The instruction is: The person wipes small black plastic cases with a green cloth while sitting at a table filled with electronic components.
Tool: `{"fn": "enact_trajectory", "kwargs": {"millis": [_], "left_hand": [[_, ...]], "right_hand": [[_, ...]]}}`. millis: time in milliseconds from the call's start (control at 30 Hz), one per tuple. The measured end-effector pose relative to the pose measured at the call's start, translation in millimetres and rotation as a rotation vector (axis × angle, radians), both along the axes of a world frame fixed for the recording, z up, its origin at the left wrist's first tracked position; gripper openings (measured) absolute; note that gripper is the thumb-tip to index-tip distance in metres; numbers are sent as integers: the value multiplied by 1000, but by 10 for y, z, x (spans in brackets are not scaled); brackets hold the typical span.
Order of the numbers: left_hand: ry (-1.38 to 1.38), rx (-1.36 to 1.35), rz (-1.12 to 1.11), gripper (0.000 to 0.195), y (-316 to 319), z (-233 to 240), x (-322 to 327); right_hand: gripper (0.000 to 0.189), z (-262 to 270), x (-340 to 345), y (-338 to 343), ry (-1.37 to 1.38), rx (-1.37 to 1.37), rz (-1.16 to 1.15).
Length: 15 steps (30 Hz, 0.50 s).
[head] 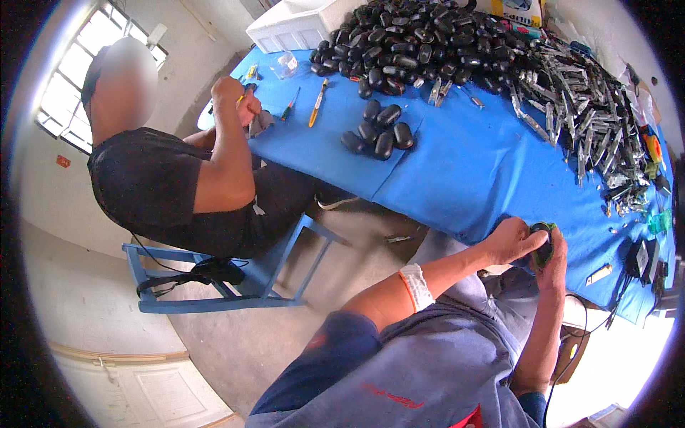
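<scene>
My left hand (508,241) and my right hand (552,262) meet over my lap at the edge of the blue-covered table (460,171). Between them they grip a small black rounded casing (542,245) with a bit of green at its rim. The fingers hide part of it, so its details cannot be made out. Forward and to the left, a small group of black oval plastic casings (383,144) lies on the cloth. Beyond it rises a large heap of similar black casings (406,48).
A pile of narrow metallic and black parts (594,117) covers the table's right side. A yellow-handled tool (318,104) and a screwdriver (290,104) lie near a white foam box (299,27). At left, a co-worker (160,171) sits on a blue chair (219,305), hands raised together.
</scene>
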<state>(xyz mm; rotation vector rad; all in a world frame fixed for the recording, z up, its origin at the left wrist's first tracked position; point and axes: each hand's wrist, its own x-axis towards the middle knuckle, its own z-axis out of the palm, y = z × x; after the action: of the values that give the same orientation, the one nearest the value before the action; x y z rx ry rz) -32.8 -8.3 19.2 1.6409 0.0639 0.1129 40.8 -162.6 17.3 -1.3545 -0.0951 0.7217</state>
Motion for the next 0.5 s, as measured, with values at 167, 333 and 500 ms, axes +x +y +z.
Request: {"fn": "enact_trajectory", "kwargs": {"millis": [167, 333, 500], "left_hand": [[-113, -131, -65, 29, -82, 54, -33], [-57, -314, -39, 24, -79, 125, -31], [-40, -30, 25, 29, -81, 30, -23]], "right_hand": [[42, -164, 275, -44, -189, -99, -17], [36, 377, 42, 199, -327, -225, 49], [35, 516, -38, 121, -463, -107, 227]]}}
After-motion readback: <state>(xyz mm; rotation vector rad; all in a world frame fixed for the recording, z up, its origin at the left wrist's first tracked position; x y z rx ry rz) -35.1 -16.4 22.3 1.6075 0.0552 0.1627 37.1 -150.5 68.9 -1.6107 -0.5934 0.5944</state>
